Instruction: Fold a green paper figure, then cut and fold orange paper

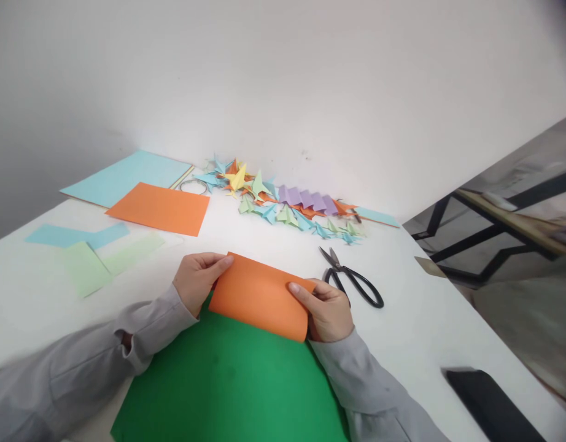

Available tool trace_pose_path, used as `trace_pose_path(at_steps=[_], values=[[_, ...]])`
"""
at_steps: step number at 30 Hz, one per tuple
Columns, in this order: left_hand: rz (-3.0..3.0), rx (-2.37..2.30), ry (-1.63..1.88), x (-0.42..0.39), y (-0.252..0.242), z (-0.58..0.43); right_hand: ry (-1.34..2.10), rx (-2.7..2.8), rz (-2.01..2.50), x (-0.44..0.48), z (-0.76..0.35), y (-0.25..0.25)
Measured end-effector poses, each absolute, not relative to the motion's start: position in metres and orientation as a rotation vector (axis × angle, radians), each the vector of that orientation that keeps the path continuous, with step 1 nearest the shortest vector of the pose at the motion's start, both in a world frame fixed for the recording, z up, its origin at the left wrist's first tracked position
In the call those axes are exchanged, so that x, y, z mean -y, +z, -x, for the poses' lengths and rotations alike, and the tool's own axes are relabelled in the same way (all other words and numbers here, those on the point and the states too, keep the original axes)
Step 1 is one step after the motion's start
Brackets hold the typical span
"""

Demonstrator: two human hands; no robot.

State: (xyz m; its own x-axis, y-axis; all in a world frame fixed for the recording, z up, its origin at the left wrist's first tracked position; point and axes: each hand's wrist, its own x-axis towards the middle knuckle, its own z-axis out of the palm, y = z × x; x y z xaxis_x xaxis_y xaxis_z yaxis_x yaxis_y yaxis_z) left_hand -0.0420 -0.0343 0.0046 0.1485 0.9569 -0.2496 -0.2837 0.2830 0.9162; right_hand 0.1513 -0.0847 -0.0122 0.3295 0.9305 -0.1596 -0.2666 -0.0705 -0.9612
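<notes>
An orange paper (262, 294) is stretched between my two hands above a green sheet (237, 380), its lower edge curving over. My left hand (200, 281) pinches its upper left corner between thumb and fingers. At the paper's right end my right hand (328, 307) grips it, thumb on top and fingers behind. Black-handled scissors (356, 279) lie just beyond my right hand, blades apart. Another orange sheet (161, 209) rests flat at the upper left.
Folded paper shapes (287, 202) in several colours line the wall. Blue sheets (126, 178) lie at the back left, with blue scraps (75, 236) and green scraps (86, 269) nearer. A black object (490, 402) sits at the right front, near the white table's (416, 331) right edge.
</notes>
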Motion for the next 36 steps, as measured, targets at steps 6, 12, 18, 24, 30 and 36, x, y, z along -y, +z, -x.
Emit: trace_pose_path(at_steps=[6, 12, 18, 24, 30, 36], values=[[-0.839, -1.052, 1.087, 0.0343, 0.0056, 0.0412, 1.155, 0.699, 1.239, 0.0842, -0.1517, -0.0126], [-0.817, -1.071, 1.143, 0.0335, 0.0066, 0.0410, 1.145, 0.698, 1.194, 0.0831, -0.1511, -0.0130], [-0.769, -1.099, 1.157, 0.0332, 0.0084, 0.0409, 1.152, 0.696, 1.148, 0.0820, -0.1500, -0.0118], [-0.755, -1.146, 1.138, 0.0331, 0.0104, 0.0404, 1.125, 0.703, 1.177, 0.0823, -0.1492, -0.0089], [-0.745, -1.128, 1.122, 0.0334, 0.0097, 0.0413, 1.137, 0.667, 1.175, 0.0822, -0.1490, -0.0070], [-0.727, -1.147, 1.118, 0.0333, 0.0120, 0.0402, 1.132, 0.631, 1.179, 0.0818, -0.1491, -0.0077]])
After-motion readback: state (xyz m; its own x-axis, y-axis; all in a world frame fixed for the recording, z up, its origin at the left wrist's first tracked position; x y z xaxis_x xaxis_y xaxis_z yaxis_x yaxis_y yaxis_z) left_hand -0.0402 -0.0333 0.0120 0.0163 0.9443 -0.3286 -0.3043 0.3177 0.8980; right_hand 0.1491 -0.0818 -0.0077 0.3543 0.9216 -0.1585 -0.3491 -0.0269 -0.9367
